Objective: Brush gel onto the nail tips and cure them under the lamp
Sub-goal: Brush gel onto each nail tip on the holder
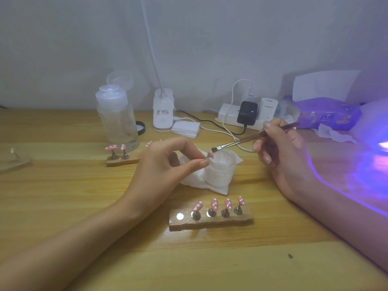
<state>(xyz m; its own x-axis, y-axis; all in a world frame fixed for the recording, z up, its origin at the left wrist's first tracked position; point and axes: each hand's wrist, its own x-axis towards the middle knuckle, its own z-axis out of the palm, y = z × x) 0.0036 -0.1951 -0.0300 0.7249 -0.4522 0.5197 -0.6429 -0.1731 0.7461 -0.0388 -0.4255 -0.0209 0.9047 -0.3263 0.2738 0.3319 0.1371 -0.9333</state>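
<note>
Pinching the metal stem of one pink nail tip (209,154) between thumb and forefinger of the left hand (165,164), remaining fingers (189,148) loosely curled, just left of centre frame. Gripping a thin brush (247,140) pen-style in the right hand (281,150), fingers wrapped round its dark handle, bristles at that tip, touching or just short, hard to tell, over the upper left rim of an open jar of gel (223,168). Under the jar, a crumpled white tissue (212,183) on the wooden desk (84,206). Lower centre: a rough holder block (210,223) with four more pink, white-dotted tips upright on stems and one bare metal disc at its left end. Behind the left hand, a second block (122,160) carrying two tips, beside a clear pump bottle (116,120). At the right edge, the curing lamp (374,122), casting violet light over the right forearm.
</note>
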